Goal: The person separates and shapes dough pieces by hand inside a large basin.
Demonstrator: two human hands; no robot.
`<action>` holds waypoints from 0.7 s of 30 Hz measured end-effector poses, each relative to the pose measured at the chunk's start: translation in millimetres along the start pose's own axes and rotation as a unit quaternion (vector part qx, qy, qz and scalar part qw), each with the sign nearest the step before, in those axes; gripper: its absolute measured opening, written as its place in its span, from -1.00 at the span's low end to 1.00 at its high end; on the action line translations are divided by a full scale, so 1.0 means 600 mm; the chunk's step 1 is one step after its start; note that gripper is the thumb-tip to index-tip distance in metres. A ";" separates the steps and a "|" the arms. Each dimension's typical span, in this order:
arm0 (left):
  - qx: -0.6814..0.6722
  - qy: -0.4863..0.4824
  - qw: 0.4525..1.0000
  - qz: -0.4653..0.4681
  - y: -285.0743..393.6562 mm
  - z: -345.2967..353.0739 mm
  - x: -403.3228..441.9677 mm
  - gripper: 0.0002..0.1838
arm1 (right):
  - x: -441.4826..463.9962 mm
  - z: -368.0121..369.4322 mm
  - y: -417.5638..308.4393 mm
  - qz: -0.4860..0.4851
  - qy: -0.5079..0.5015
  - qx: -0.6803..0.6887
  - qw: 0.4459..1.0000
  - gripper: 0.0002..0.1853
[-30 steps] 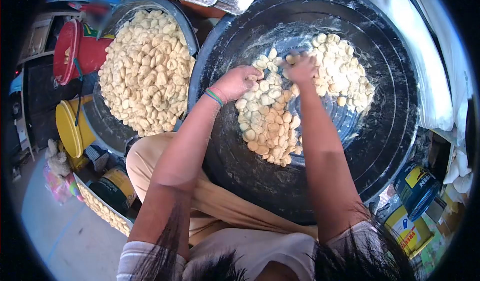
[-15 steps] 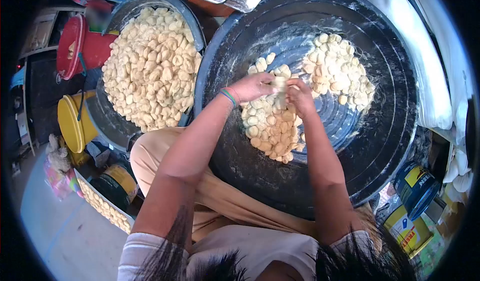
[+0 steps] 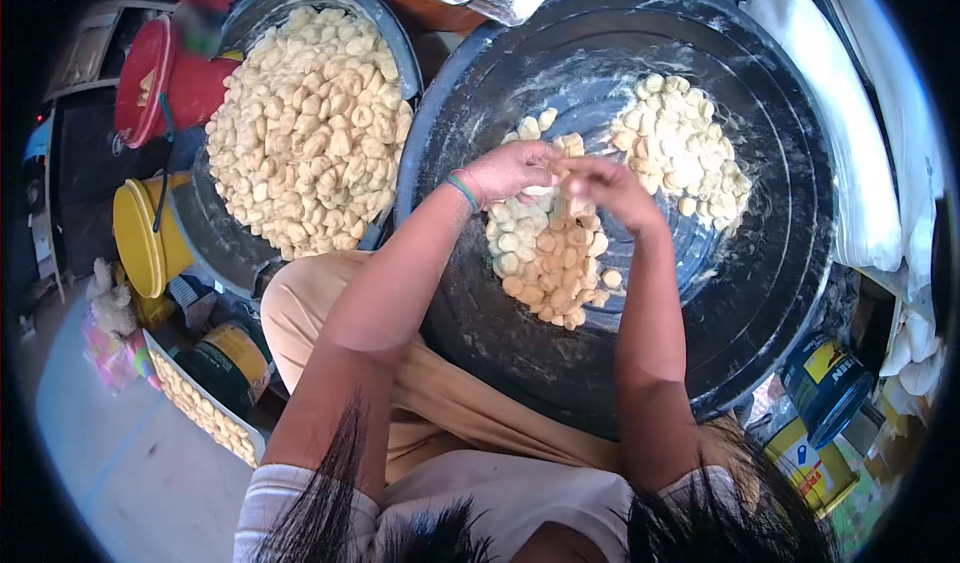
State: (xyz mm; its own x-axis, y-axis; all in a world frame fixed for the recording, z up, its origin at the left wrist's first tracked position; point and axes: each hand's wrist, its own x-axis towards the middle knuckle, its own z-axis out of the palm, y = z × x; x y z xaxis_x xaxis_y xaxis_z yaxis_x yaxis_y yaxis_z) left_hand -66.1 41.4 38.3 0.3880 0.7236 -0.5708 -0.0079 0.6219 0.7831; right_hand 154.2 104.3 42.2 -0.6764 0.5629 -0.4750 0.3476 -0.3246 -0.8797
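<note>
My left hand (image 3: 508, 174), with coloured bands at the wrist, is closed over the near pile of dough pieces (image 3: 545, 263) in a wide black basin (image 3: 500, 353). A pale, flour-dusted dough piece (image 3: 540, 192) shows at its fingertips. My right hand (image 3: 618, 193) reaches across from the other side, its fingers meeting those of my left hand. Motion smears the right fingers, so I cannot make out whether they grip anything. Farther right in the same basin lies a second pile of flattened dough pieces (image 3: 685, 148).
A dark tub (image 3: 405, 58) heaped with dough pieces stands at the left. Beside it are a red bucket (image 3: 190, 88) and a yellow bucket (image 3: 140, 238). White sacks (image 3: 850, 153) line the right side. A tray (image 3: 205, 411) of dough pieces sits at lower left.
My right hand has turned, its fingers now stretching left over the fingertips of my left hand. My left hand stays nearly in place. The view has shifted slightly.
</note>
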 end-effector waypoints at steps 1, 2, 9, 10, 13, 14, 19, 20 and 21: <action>0.066 0.017 0.998 0.010 -0.008 -0.008 0.002 -0.54 | 0.024 -0.021 0.030 0.001 0.080 -0.013 0.997 -0.53; 0.131 0.033 0.991 0.020 -0.012 -0.011 0.002 -0.55 | 0.047 -0.032 0.061 0.002 0.160 -0.026 0.987 -0.52; 0.299 0.166 0.940 0.022 -0.006 -0.006 0.000 -0.53 | 0.118 0.041 0.147 0.003 0.174 -0.277 0.945 -0.60; 0.239 0.168 0.955 0.057 -0.019 -0.008 0.010 -0.53 | 0.115 0.052 0.124 -0.022 0.160 -0.132 0.978 -0.63; 0.009 0.159 0.982 0.101 -0.005 0.009 0.006 -0.59 | 0.066 0.080 0.032 -0.047 0.084 0.200 0.975 -0.76; -0.015 0.149 0.985 0.082 0.008 0.005 0.001 -0.61 | 0.051 0.078 0.012 -0.039 0.120 0.204 0.971 -0.76; -0.105 0.156 0.981 0.038 0.021 -0.003 -0.001 -0.72 | 0.030 0.040 0.029 -0.046 0.331 0.270 0.903 -0.79; -0.124 0.164 0.978 0.027 0.021 -0.006 0.000 -0.72 | 0.030 0.035 0.035 -0.050 0.370 0.296 0.880 -0.80; -0.120 0.164 0.979 0.027 0.026 -0.008 -0.002 -0.70 | 0.023 0.038 0.024 -0.085 0.353 0.353 0.862 -0.78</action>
State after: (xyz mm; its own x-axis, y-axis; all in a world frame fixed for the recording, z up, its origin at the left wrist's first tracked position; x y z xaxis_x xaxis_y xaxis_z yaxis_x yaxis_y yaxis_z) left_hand -70.9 51.7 49.8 0.0642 0.7906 -0.6090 -0.2511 0.6034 0.7568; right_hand 135.0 89.8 23.9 -0.0277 0.8892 -0.4567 -0.3680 -0.4339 -0.8224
